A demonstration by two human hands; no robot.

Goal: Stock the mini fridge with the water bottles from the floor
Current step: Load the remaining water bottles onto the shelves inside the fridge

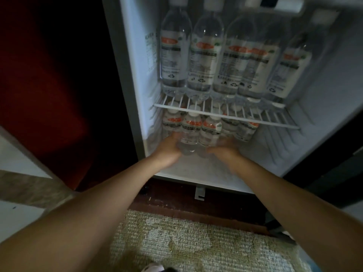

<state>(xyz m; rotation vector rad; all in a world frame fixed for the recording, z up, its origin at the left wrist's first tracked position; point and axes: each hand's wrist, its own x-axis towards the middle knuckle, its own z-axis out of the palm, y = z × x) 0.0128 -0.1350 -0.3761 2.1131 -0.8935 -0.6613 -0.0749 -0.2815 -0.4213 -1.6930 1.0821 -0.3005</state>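
The fingers (174, 136) of my left hand (169, 147) curl round a small water bottle (189, 134) low in the mini fridge (145, 85); my right hand (224, 148) is too blurred to tell its grip. I judge an uneven shove could topple the packed small bottles (243, 128) behind. Above the wire shelf (225, 117) stands a row of tall bottles (202, 55).

Both arms are bare as far as they show — left hand (169, 149) and right hand (224, 148) bare too, fingers blurred.
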